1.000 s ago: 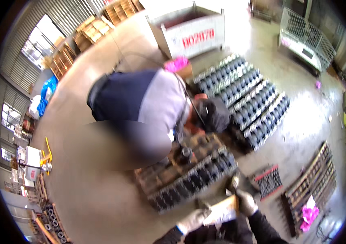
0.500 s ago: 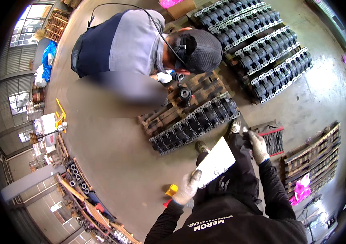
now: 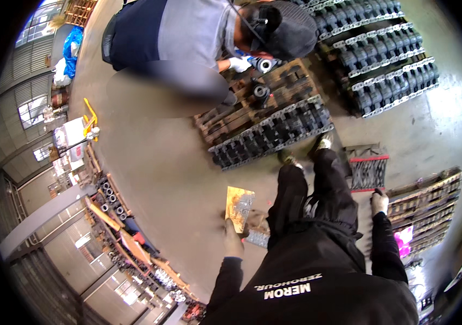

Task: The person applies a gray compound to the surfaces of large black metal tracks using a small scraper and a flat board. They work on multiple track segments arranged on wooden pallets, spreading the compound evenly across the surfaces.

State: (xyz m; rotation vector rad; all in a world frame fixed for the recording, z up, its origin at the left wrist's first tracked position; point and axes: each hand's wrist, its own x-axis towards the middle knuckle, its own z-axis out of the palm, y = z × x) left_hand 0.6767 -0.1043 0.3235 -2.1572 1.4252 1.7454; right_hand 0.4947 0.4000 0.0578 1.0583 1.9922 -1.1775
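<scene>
My left hand [image 3: 235,241], in a pale work glove, grips the lower end of a flat rectangular sheet [image 3: 237,206]. The side in view looks yellowish with grey patches. My right hand [image 3: 380,203], also gloved, is closed at the right beside a wooden pallet. A small dark thing sticks out at its fingertips, too small to name. In front of my feet, a long black track section [image 3: 271,132] with metal edge plates lies along a wooden pallet [image 3: 290,81]. A black round part [image 3: 261,93] sits on that pallet.
Across the pallet a co-worker in a dark cap [image 3: 290,32] bends over, a white-gloved hand [image 3: 239,64] by a round part [image 3: 264,65]. Several black track sections [image 3: 396,81] lie far right. A red-edged rack [image 3: 369,168] and slatted pallet [image 3: 431,211] are at right.
My left hand has lowered and turned the sheet from its white face to a yellowish one. My right hand has moved out to the right. The pallet and co-worker appear higher in view.
</scene>
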